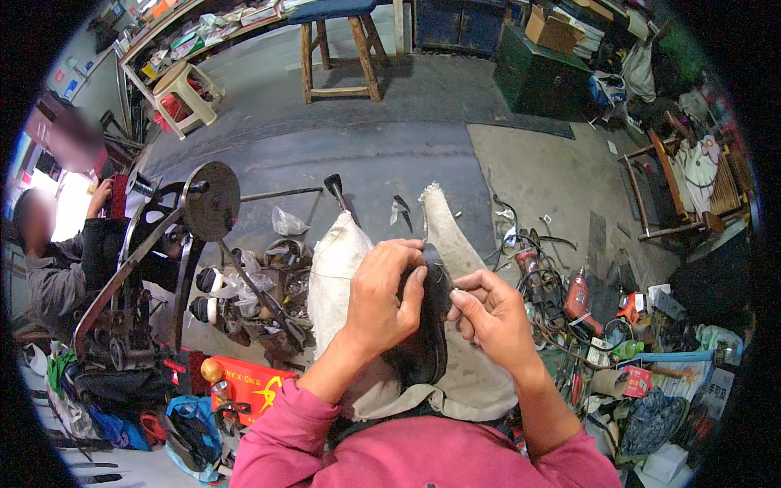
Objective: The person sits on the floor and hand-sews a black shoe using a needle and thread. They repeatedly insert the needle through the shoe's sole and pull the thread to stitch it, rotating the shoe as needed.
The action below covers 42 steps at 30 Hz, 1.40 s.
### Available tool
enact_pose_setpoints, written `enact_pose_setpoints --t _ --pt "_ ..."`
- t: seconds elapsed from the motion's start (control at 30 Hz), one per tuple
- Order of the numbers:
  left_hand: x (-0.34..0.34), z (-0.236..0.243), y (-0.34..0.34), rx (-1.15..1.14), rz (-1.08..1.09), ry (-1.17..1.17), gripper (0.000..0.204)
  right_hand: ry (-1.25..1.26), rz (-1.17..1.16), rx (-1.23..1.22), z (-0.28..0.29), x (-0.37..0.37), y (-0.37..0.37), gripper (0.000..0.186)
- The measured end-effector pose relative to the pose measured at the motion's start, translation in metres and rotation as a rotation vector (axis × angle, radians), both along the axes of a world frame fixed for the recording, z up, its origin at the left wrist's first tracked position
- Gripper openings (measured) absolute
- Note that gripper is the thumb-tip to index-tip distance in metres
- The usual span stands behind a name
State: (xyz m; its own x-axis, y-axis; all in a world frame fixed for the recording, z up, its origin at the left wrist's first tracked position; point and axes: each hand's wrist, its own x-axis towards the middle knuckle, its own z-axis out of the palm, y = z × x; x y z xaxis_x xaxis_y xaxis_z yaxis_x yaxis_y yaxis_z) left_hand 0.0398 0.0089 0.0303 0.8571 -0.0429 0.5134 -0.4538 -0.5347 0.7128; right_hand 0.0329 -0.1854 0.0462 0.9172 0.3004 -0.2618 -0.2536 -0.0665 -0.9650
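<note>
black, leather-looking piece (425,354), maybe a shoe, is sitting between the two hands, over the lap. its long axis is running roughly away from the body: far end is rising up beside the left fingertips, near end is lying below both hands, toward the wearer's belly. left hand (384,285) is covering more of it and looks nearer; right hand (492,313) is meeting it only at the far right edge, fingertips to edge. so the edge is lying just left of the right fingertips, right of the left thumb.

pose: left hand is gripping the piece from its left side, back of hand facing up, fingers curling over toward the far end, thumb pointing away from the body. right hand is reaching in from the right, wrist bending inward, thumb and forefinger pressing together in a pinch, other fingers curling under. can't tell whether it's pinching the edge itself or something thin there.

pale canvas cloth (488,378) is lying under the piece and below the right hand. red power tool (579,297) is lying right of the right hand, well apart; crank wheel (211,202) is standing left of the left hand, also well apart.
</note>
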Motion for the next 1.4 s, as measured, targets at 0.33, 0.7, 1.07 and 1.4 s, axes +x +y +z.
enact_pose_setpoints --t 0.33,0.7,1.07,1.4 --pt "0.001 -0.002 0.000 0.028 0.031 0.023 0.013 -0.114 -0.253 1.012 -0.017 0.023 -0.073 0.034" --pt "0.005 -0.003 -0.010 0.005 0.056 -0.034 0.015 -0.357 -0.509 0.171 -0.045 0.029 -0.050 0.035" --pt "0.002 -0.011 -0.010 -0.012 0.076 -0.042 0.016 -0.175 -0.044 0.025 -0.051 0.007 -0.027 0.018" --pt "0.001 -0.011 -0.011 -0.064 0.050 -0.044 0.015 -0.055 -0.163 0.739 -0.017 0.016 -0.001 0.029"
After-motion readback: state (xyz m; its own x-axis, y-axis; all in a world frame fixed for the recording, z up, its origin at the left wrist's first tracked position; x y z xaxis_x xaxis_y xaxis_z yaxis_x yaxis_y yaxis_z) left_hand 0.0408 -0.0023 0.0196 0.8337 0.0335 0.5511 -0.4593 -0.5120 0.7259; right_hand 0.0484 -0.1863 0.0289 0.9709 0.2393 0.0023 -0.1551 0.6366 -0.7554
